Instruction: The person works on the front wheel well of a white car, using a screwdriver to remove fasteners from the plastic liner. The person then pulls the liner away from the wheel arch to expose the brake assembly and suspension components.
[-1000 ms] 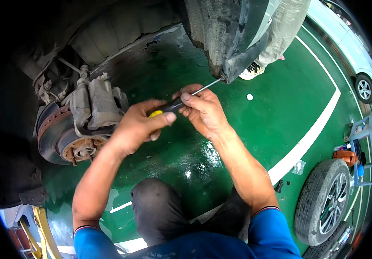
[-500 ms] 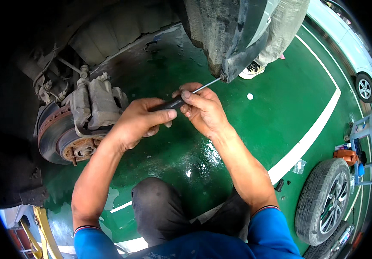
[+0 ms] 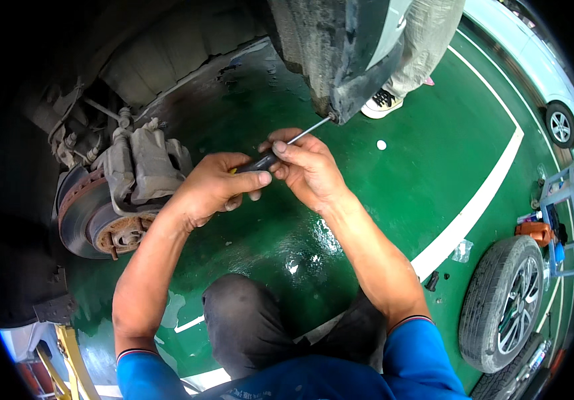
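Observation:
Both my hands hold one screwdriver (image 3: pixel 260 162) with a dark handle and a thin metal shaft. My left hand (image 3: pixel 215 187) is closed around the rear of the handle. The fingers of my right hand (image 3: pixel 309 167) pinch it at the front, where the shaft comes out. The shaft slants up to the right, and its tip meets a small fastener (image 3: pixel 332 116) at the lower edge of a dark trim panel (image 3: pixel 360 87) on the car. What kind of fastener it is, I cannot make out.
A brake disc (image 3: pixel 90 220) with its caliper (image 3: pixel 150 167) stands bare at left. Another person's shoe (image 3: pixel 381 104) is behind the panel. At right, a wheel (image 3: pixel 503 303) leans beside a grey rack (image 3: pixel 570 220). A yellow stand (image 3: pixel 72 353) is at lower left.
The panel, the fastener and the screwdriver's shaft sit slightly further left in view. My hands keep the same hold, and a bit of yellow now shows at the handle's rear.

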Available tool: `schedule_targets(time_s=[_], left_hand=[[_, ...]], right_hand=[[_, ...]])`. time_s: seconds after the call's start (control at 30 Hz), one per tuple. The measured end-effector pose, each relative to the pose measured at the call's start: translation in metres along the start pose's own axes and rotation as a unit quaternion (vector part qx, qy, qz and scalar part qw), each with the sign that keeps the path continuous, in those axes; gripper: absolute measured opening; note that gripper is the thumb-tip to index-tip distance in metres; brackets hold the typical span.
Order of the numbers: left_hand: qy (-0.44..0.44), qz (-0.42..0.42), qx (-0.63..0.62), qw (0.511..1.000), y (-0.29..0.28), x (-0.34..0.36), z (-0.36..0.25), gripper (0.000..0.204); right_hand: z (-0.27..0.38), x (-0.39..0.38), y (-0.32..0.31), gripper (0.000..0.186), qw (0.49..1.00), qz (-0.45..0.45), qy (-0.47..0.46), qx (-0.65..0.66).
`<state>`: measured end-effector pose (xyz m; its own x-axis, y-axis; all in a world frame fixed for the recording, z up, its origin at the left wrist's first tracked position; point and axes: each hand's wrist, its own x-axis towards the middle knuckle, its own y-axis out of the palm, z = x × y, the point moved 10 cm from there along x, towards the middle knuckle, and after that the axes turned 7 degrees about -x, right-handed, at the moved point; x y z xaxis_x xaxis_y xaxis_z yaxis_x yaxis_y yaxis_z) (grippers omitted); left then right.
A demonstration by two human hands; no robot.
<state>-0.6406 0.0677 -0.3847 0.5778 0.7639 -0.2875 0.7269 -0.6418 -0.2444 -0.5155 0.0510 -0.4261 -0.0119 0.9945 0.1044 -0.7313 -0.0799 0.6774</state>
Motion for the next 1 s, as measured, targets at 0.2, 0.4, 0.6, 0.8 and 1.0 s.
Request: schedule_targets(time_s=[0.2, 0.4, 0.6, 0.8, 1.0], left_hand=[[0.277, -0.213, 0.374, 0.859, 0.002, -0.016, -0.035, 0.03], [-0.035, 0.024, 0.015, 0.999, 0.005, 0.003, -0.005, 0.03], [0.201, -0.19, 0.422, 0.863, 0.003, -0.01, -0.035, 0.022], [0.164, -0.068, 0.243, 0.954, -0.002, 0.004, -0.029, 0.035], [0.152, -0.156, 0.387, 0.896, 0.003, -0.005, -0.037, 0.027]], right_hand=[[-0.005, 0.006, 0.0, 0.022, 1.0, 0.006, -0.003, 0.014], [-0.001, 0.003, -0.005, 0.025, 1.0, 0.009, -0.008, 0.002], [-0.007, 0.004, -0.008, 0.026, 1.0, 0.0, 0.001, 0.005], [-0.004, -0.005, -0.016, 0.028, 0.999, -0.023, 0.015, -0.037], [-0.011, -0.016, -0.05, 0.025, 0.993, -0.038, 0.068, -0.089]])
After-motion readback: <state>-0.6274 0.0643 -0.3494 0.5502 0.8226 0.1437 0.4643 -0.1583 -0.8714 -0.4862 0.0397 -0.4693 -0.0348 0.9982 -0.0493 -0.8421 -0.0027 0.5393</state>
